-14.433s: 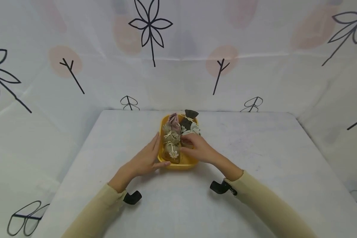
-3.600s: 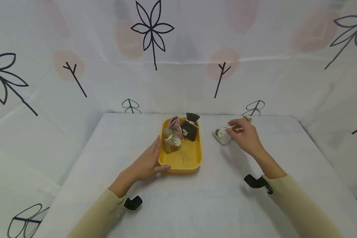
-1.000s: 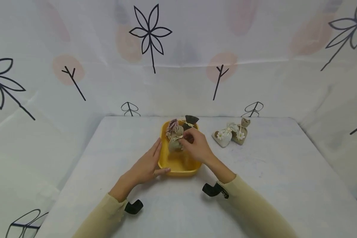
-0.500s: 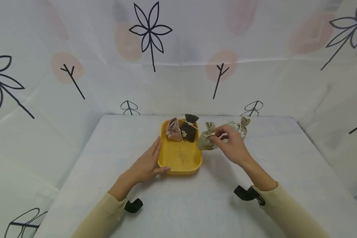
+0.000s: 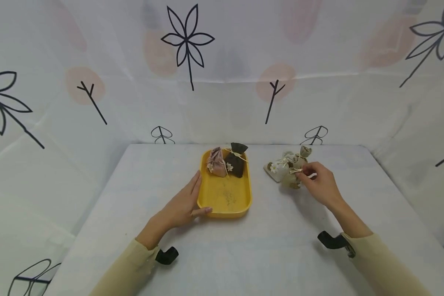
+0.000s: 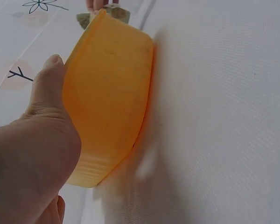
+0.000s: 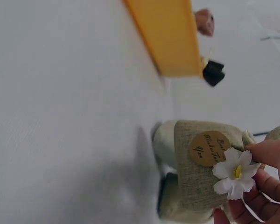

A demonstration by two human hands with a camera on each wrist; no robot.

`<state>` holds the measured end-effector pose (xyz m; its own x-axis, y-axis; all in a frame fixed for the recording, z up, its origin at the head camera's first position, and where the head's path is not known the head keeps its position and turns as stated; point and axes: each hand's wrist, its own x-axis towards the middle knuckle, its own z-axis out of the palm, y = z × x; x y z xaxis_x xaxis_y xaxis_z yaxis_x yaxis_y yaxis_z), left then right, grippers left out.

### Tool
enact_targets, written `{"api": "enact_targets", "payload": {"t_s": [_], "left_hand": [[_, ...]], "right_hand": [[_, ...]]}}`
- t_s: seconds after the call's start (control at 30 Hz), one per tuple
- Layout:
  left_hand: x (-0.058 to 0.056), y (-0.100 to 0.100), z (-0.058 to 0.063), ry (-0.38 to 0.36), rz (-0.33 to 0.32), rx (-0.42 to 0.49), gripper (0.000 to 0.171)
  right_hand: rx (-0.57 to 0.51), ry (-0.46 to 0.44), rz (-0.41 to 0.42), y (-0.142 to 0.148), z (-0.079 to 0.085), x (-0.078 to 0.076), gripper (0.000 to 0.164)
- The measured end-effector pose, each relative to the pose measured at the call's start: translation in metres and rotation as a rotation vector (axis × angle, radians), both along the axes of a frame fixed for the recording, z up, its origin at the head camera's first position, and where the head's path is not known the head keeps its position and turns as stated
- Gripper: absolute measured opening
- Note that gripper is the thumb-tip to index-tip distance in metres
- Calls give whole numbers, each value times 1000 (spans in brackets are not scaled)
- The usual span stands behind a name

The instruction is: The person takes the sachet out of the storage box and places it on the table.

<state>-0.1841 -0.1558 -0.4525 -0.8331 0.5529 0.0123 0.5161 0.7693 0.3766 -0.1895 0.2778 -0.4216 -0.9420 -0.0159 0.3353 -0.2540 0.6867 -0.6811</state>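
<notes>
My right hand pinches the tied neck of a greenish-beige drawstring pouch, which bears a white fabric flower and a round brown tag in the right wrist view. This pouch is held just in front of a whitish pouch and another beige pouch at the right, partly covering them. My left hand rests along the left side of a yellow plastic tray, fingers straight, thumb across its near corner. Inside the tray's far end lie a pink pouch and a black pouch.
A white cloth covers the table. Behind it hangs a white curtain printed with plants. A black wrist mount juts from the left sleeve and a second black mount from the right.
The greenish-beige pouch has been lifted out of the tray and carried right to the two pouches on the table. Earlier, those two also left the tray. The left hand stays put.
</notes>
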Motion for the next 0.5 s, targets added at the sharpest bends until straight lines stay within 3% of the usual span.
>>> {"api": "enact_targets", "payload": {"t_s": [0.23,0.5], "left_hand": [[0,1,2,-8,9,-11,103],[1,2,2,-24,34,-21,103]], "right_hand": [[40,-46,-63,22,-19,-5,28],[29,-59,-87,27,-28,-9,30]]}}
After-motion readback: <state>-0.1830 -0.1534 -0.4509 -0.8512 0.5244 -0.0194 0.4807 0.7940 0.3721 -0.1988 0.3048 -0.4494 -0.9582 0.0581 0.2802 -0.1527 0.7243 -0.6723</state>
